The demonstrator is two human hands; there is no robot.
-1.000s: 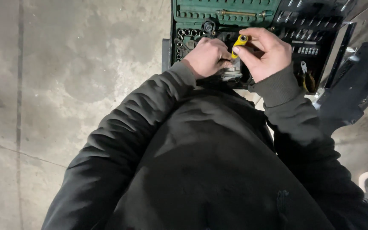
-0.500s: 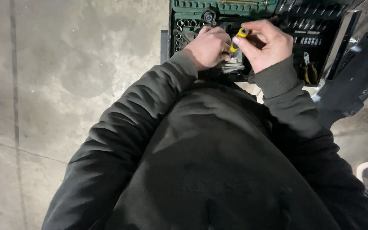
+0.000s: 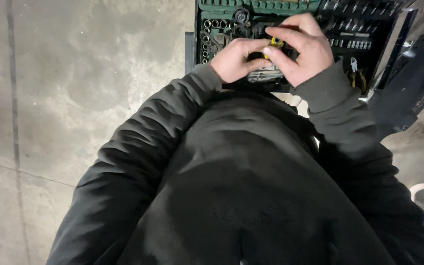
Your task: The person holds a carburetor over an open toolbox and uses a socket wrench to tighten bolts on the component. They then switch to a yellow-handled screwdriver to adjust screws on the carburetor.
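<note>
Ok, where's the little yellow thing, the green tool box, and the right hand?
Yellow tool piece [image 3: 276, 42], head view, its yellow tip between the fingers.
Green socket set case [image 3: 219, 7], head view, top-left tray.
Right hand [image 3: 304, 49], head view, back of hand.

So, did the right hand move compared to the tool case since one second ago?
Cannot tell: the right hand stays over the same middle part of the open tool case; mostly the camera shifted.

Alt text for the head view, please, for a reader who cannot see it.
Seen from above, a person's left hand and right hand meet over an open green socket set case, pinching a small yellow-tipped tool between the fingers. Black jacket sleeves and torso fill the lower frame, with a grey concrete floor at left.
</note>
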